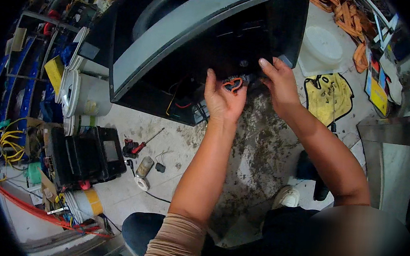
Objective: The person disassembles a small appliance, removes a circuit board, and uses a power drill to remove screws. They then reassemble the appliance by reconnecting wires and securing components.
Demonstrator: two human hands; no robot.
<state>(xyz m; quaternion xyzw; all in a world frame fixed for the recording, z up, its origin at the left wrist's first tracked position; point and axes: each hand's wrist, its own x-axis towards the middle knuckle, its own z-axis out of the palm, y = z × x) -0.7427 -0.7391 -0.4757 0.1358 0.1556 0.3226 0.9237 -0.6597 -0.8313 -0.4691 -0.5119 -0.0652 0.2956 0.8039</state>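
A large dark metal appliance housing point(158, 54) with a curved grey band stands open before me, wires hanging at its lower edge. My left hand point(223, 96), palm up under its opening, cups a small orange-and-black piece point(232, 85), too small to identify. My right hand point(279, 85) is at the opening's lower right, thumb raised and other fingers curled; what they grip, if anything, is hidden.
White buckets point(87, 97), shelving point(26, 60) and a black toolbox point(90, 156) line the left. A red screwdriver point(140, 147) lies on the stained floor. A yellow cloth point(326, 98), white tub point(320, 46), orange straps point(350, 22) and metal frame point(381, 129) are on the right.
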